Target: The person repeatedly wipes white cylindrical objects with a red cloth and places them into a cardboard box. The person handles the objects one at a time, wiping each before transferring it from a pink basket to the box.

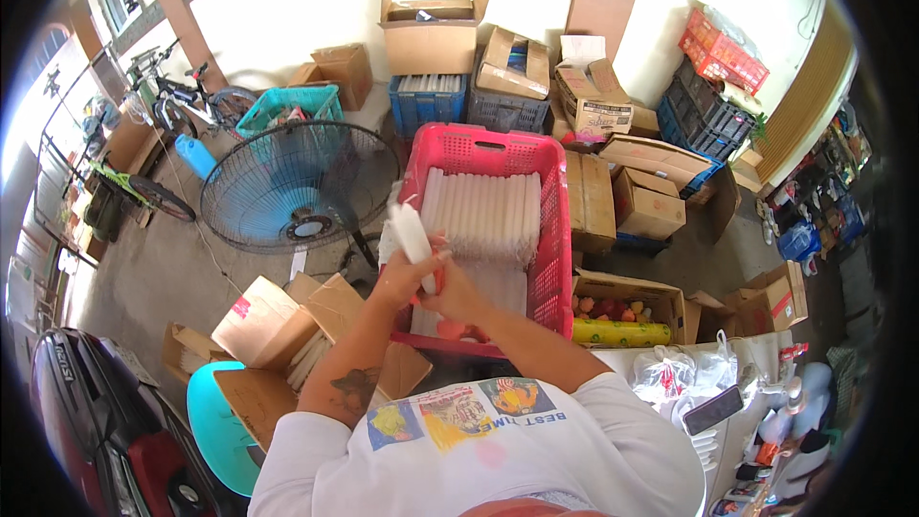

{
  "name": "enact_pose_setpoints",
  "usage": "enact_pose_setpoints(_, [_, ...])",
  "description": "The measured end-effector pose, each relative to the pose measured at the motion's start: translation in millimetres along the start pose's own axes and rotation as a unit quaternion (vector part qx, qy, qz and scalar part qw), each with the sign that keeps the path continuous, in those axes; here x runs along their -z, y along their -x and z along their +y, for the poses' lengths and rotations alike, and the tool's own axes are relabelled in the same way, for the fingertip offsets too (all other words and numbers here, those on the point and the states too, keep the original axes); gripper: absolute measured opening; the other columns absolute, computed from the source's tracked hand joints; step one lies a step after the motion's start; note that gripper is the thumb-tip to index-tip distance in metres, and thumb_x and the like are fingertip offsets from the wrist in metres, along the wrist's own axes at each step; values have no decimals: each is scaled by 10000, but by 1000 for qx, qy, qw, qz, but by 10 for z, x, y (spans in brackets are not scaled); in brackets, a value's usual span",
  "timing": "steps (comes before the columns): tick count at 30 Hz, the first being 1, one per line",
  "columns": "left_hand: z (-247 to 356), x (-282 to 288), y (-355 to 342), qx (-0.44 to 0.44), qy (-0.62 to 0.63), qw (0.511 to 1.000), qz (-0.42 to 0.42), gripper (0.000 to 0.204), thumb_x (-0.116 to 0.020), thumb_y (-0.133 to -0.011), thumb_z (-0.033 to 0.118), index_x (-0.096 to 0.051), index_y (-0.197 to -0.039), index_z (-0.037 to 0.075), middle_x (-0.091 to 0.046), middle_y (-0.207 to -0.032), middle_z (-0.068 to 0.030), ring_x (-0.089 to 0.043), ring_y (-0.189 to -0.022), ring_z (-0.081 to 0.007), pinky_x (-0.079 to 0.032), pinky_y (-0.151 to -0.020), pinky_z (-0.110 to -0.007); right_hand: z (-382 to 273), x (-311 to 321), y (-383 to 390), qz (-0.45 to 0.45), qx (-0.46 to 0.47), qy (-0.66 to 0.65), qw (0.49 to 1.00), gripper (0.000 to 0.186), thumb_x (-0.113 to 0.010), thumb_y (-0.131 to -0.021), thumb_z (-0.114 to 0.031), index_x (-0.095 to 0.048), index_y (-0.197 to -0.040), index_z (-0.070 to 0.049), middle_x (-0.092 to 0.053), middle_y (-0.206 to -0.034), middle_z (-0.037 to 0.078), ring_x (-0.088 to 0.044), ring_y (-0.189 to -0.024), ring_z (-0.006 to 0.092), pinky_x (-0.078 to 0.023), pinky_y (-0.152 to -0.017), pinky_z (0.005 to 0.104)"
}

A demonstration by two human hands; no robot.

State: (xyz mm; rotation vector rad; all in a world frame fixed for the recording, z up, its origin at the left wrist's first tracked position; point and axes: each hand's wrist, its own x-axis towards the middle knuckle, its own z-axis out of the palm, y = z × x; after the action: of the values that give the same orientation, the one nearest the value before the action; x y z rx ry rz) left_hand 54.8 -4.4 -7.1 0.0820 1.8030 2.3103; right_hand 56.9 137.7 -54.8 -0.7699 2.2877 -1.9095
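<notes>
The left hand point(402, 275) is closed around smooth white candles point(412, 235) (number unclear), tilted toward eleven o'clock; the right hand point(457, 295) meets their lower end, its grip impossible to tell. Toward one o'clock, parallel candle rows point(481, 215) lie in a perforated pink plastic basket point(555, 239); beyond, a cardboard box point(598, 117) bears dark printing.

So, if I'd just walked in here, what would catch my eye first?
Probably the bright pink crate in the middle, with white candle-like sticks lined up inside. Over its left side, the left hand grips a white oblong piece, with the right hand close beside it. Left of the crate, a big round fan with a dark wire cage stands out too.
</notes>
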Motion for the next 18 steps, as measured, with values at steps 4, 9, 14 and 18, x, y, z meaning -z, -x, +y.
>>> enact_pose_setpoints(4, [562,392,388,-189,209,957,71,89,-524,-960,142,-518,-1021,77,-645,-1125,-165,-573,-1108,-243,-407,-1020,-400,140,158,184,-103,-102,-4,989,541,-739,-770,-124,-518,-1261,-70,-643,-1090,92,-617,-972,169,-485,-896,325])
enact_pose_setpoints(9, [290,1761,1337,-234,121,929,261,117,-584,-921,131,-509,-1000,85,-594,-888,-65,-608,-835,-202,-507,-891,-434,408,568,409,10,-261,-275,925,449,-671,-894,-314,-560,-1225,-31,-632,-1142,117,-611,-1022,205,-495,-893,332])
enact_pose_setpoints(14, [-1927,2778,2261,146,-2,844,515,170,-660,-857,141,-572,-965,42,-582,-732,-58,-579,-670,-189,-486,-606,-346,490,871,155,115,-281,-382,873,468,-503,-983,-350,-462,-1325,-33,-546,-1303,117,-566,-1157,264,-494,-934,444])
enact_pose_setpoints(18, [-3440,2871,2822,420,-228,741,473,500,-581,-845,434,-601,-1179,62,-634,-1123,-156,-599,-1037,-271,-457,-871,-386,520,1127,-4,110,-234,-394,882,470,-480,-986,-376,-479,-1311,-36,-574,-1269,118,-578,-1135,289,-492,-938,465])
